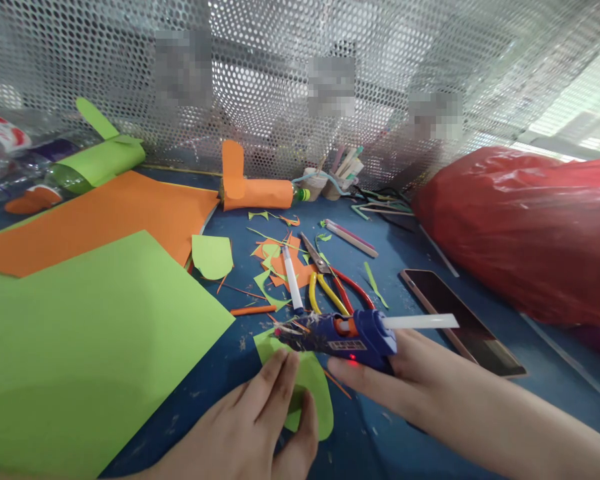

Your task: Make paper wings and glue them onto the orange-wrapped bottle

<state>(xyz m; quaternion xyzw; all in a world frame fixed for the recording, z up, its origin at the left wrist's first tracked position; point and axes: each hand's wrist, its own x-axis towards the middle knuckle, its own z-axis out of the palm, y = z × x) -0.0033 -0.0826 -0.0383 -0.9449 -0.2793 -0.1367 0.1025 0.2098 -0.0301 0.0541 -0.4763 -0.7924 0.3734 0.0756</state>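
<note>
My right hand [410, 373] is wrapped round a blue hot glue gun [347, 337]. A white glue stick [423, 322] juts from its back, and a small red light glows on its side. The gun's nozzle, with strings of glue on it, points left just above the top of a rounded green paper piece [323, 400]. My left hand [260, 407] holds that piece near the table, its fingertips at the upper edge and the thumb bent over the middle. Part of the paper is hidden under the fingers.
Beyond the gun lie scissors [320, 262], pliers [353, 287], a white marker [293, 277] and paper scraps. Green sheets [95, 360] cover the left. An orange-wrapped bottle [260, 193] lies by the mesh. A phone [460, 320] and red bag [525, 233] are right.
</note>
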